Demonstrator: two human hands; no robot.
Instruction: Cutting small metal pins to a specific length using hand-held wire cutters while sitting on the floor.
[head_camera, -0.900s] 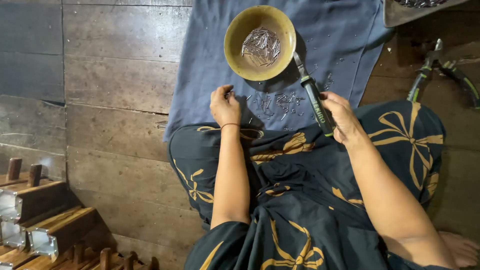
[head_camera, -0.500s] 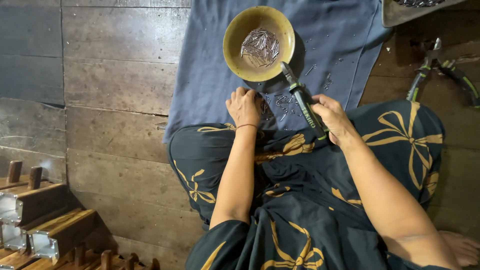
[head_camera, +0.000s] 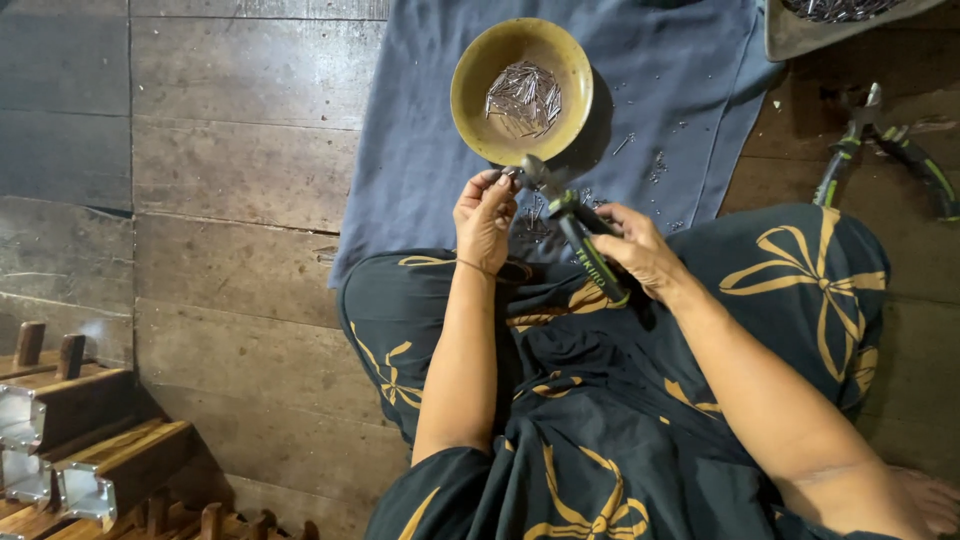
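Two hands meet just below the middle top of the frame, and we see them working close together over a dark lap. Our right hand (head_camera: 640, 250) is closed around the green-and-black handles of a pair of pliers (head_camera: 575, 225), whose metal nose points up and to the left toward the other hand. Our left hand (head_camera: 485, 215) has its fingertips pinched together right at the nose of the pliers; whatever it pinches is too small for us to make out. Just above both hands sits a round yellow bowl (head_camera: 470, 85) holding a heap of short, thin metal pins (head_camera: 523, 98). The bowl rests on a blue-grey cloth (head_camera: 420, 160) spread over the wooden floor (head_camera: 230, 200), and a few loose pins lie scattered on the cloth near the bowl and beneath the hands. We are seated, wearing a dark garment with yellow ribbon patterns (head_camera: 780, 290), which fills the lower right half of the frame and overlaps the near edge of the cloth. At the upper right, well apart from the hands, a second pair of pliers (head_camera: 885, 150) with green-trimmed handles lies on the floor, and the corner of a tray (head_camera: 800, 40) shows at the top edge. In the lower left corner, wooden blocks with metal channels (head_camera: 70, 440) are stacked.
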